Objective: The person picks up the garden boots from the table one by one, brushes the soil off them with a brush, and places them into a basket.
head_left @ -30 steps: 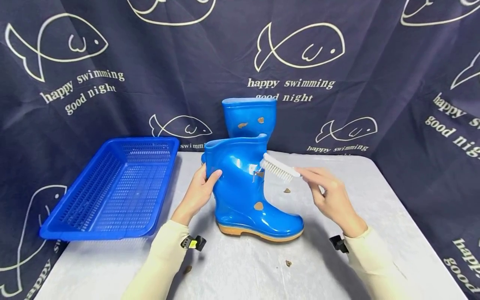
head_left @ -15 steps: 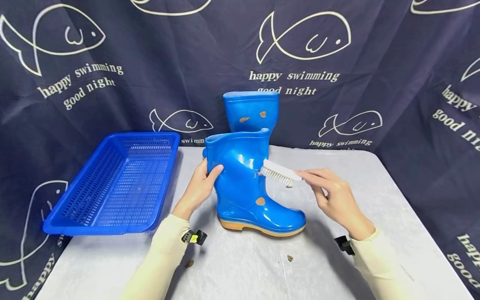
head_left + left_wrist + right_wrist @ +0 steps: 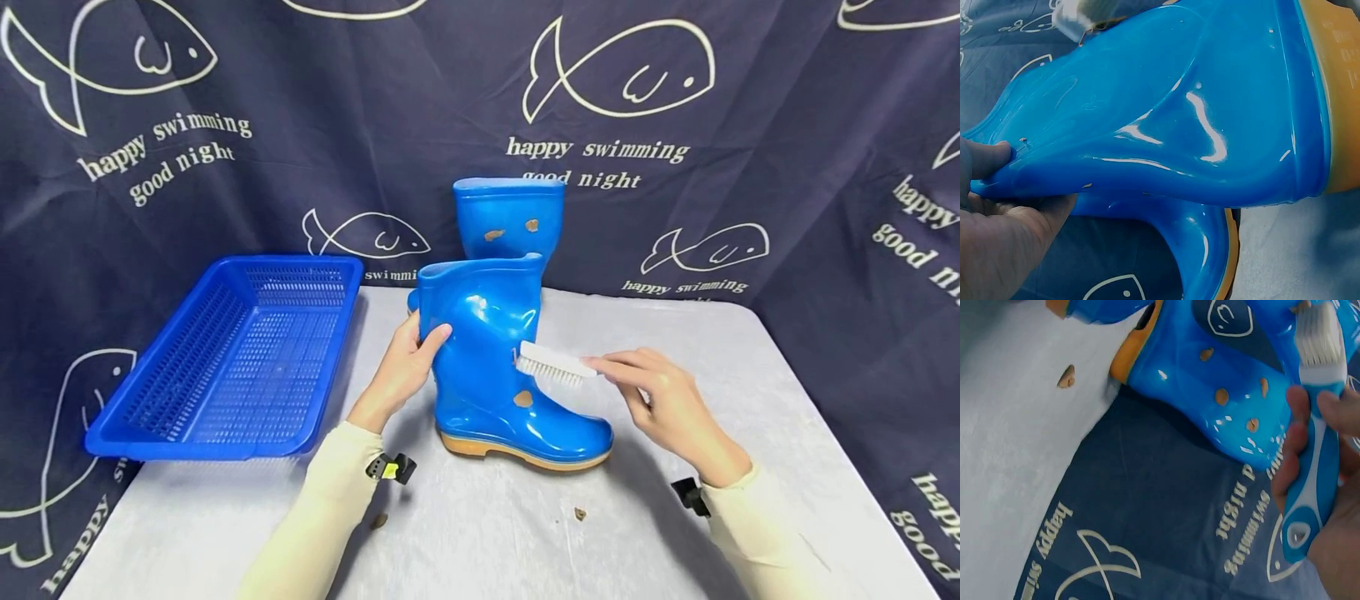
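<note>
A glossy blue rain boot (image 3: 480,333) with a tan sole stands upright on the table, toe to the right. My left hand (image 3: 401,362) grips the back edge of its shaft, thumb on the near side. In my right hand (image 3: 671,408) is a scrub brush (image 3: 553,360) with white bristles; its blue-and-white handle (image 3: 1313,487) shows in the right wrist view. The brush head overlaps the front of the shaft, above a brown patch (image 3: 523,398) at the ankle. Behind stands a second blue boot (image 3: 510,218), with several brown patches visible in the right wrist view.
A blue plastic basket (image 3: 202,450) with perforated sides sits at the left of the pale table (image 3: 480,542). Small brown bits (image 3: 580,514) lie near the front. A dark curtain (image 3: 420,108) with white fish drawings hangs behind.
The brush has moved down along the front of the shaft. A brown patch there, seen a second ago, no longer shows. My left hand keeps its grip, and the head view has shifted slightly.
</note>
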Motion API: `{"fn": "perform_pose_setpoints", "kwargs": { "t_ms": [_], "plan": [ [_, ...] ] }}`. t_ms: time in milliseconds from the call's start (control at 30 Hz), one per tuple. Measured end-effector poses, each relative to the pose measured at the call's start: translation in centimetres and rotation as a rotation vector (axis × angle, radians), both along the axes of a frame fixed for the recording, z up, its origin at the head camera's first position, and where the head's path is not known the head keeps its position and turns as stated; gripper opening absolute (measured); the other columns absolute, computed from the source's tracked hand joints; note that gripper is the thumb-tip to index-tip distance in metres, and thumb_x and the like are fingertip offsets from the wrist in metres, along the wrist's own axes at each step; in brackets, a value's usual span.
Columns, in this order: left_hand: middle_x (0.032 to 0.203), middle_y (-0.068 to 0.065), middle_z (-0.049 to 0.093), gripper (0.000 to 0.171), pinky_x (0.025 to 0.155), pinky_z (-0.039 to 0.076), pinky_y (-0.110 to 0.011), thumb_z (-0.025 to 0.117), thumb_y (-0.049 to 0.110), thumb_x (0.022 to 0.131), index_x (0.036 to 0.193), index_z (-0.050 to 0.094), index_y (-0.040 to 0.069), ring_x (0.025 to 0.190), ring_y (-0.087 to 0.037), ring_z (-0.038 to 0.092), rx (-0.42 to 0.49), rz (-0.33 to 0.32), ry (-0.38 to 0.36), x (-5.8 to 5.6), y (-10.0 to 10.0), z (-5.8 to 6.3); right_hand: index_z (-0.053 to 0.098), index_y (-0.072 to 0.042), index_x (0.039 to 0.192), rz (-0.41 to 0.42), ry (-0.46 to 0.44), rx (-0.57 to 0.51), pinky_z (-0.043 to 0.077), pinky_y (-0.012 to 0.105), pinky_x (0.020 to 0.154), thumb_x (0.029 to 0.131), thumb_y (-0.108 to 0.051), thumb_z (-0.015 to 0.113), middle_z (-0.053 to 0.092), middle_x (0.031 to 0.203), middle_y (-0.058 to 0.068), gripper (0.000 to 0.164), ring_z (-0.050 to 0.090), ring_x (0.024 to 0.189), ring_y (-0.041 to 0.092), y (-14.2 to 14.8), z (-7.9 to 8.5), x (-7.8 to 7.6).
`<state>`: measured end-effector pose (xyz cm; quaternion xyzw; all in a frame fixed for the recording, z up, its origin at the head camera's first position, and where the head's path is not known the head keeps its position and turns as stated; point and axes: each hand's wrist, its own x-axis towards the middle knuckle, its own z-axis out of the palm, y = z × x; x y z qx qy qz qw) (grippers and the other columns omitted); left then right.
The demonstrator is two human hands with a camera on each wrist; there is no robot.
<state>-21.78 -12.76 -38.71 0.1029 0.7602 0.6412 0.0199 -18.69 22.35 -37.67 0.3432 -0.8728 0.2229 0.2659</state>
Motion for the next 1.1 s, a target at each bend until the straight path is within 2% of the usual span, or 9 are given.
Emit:
{"fn": "perform_pose_setpoints", "kwargs": {
  "t_ms": [167,333,400,500,633,700,800,933,1100],
  "plan": [
    [0.151,-0.016,0.050,0.050,0.118,0.039,-0.052,0.047,0.026,0.108,0.154,0.035,0.012,0.141,-0.034,0.050,0.014,-0.015,0.000,-0.1,0.2,0.1,0.075,-0.016,0.119,-0.002,0.001,-0.088,0.044,0.006,0.089,0.079,0.016,0.068,0.076,0.106,0.003,0.052,0.062,0.101,0.004,1.5,1.0,1.0],
    [0.151,-0.015,0.050,0.051,0.117,0.040,-0.052,0.047,0.026,0.108,0.155,0.034,0.012,0.141,-0.034,0.050,0.016,-0.014,-0.002,-0.3,0.3,0.2,0.077,-0.013,0.116,0.049,0.045,-0.177,0.043,0.007,0.093,0.074,0.020,0.070,0.077,0.103,0.004,0.053,0.063,0.098,0.006,1.1,1.4,0.7],
    [0.152,-0.015,0.050,0.051,0.117,0.040,-0.053,0.047,0.027,0.108,0.155,0.034,0.013,0.141,-0.034,0.049,0.012,-0.009,0.001,-0.4,0.3,0.4,0.077,-0.014,0.116,0.067,0.039,-0.161,0.045,0.010,0.092,0.076,0.019,0.069,0.078,0.105,0.003,0.053,0.064,0.098,0.009,0.8,1.4,0.6],
    [0.152,-0.015,0.050,0.052,0.117,0.040,-0.053,0.047,0.028,0.108,0.155,0.034,0.012,0.141,-0.035,0.050,0.014,-0.006,0.013,-0.4,0.3,0.6,0.076,-0.017,0.118,0.058,0.022,-0.064,0.048,0.017,0.083,0.077,0.016,0.068,0.077,0.107,0.000,0.053,0.065,0.096,0.012,0.5,1.1,0.7],
    [0.151,-0.017,0.050,0.051,0.116,0.041,-0.053,0.047,0.026,0.108,0.154,0.035,0.011,0.140,-0.036,0.051,0.019,-0.004,0.024,-0.5,0.2,1.0,0.075,-0.024,0.120,0.022,-0.020,0.077,0.052,0.028,0.077,0.076,0.012,0.066,0.075,0.110,-0.003,0.057,0.066,0.098,0.013,0.1,-0.2,1.1],
    [0.150,-0.017,0.050,0.050,0.116,0.041,-0.053,0.047,0.026,0.108,0.154,0.035,0.011,0.139,-0.036,0.051,0.019,0.001,0.025,-0.5,0.0,1.1,0.074,-0.024,0.120,0.012,-0.040,0.103,0.055,0.033,0.079,0.076,0.012,0.067,0.075,0.110,-0.003,0.058,0.067,0.099,0.015,-0.1,-0.9,1.3],
    [0.149,-0.018,0.051,0.050,0.115,0.042,-0.053,0.047,0.025,0.108,0.153,0.035,0.010,0.138,-0.036,0.052,0.026,0.007,0.025,-0.6,0.0,1.2,0.074,-0.025,0.121,0.004,-0.054,0.123,0.055,0.033,0.076,0.075,0.012,0.067,0.075,0.108,-0.003,0.060,0.066,0.097,0.015,-0.3,-1.8,1.7],
    [0.149,-0.017,0.051,0.050,0.115,0.043,-0.054,0.047,0.027,0.108,0.154,0.035,0.011,0.138,-0.036,0.052,0.034,-0.002,0.018,-0.8,0.1,1.0,0.074,-0.027,0.120,0.020,-0.057,0.120,0.051,0.024,0.073,0.072,0.015,0.068,0.074,0.105,-0.006,0.064,0.064,0.091,0.010,0.0,-2.1,2.8],
    [0.152,-0.017,0.049,0.051,0.115,0.042,-0.054,0.046,0.028,0.108,0.155,0.033,0.011,0.141,-0.036,0.050,0.021,-0.009,-0.025,-0.4,0.0,0.3,0.073,-0.025,0.122,0.019,-0.065,0.038,0.049,0.017,0.079,0.074,0.015,0.069,0.074,0.108,-0.007,0.063,0.064,0.094,0.008,0.3,-2.3,3.7]
  ]
}}
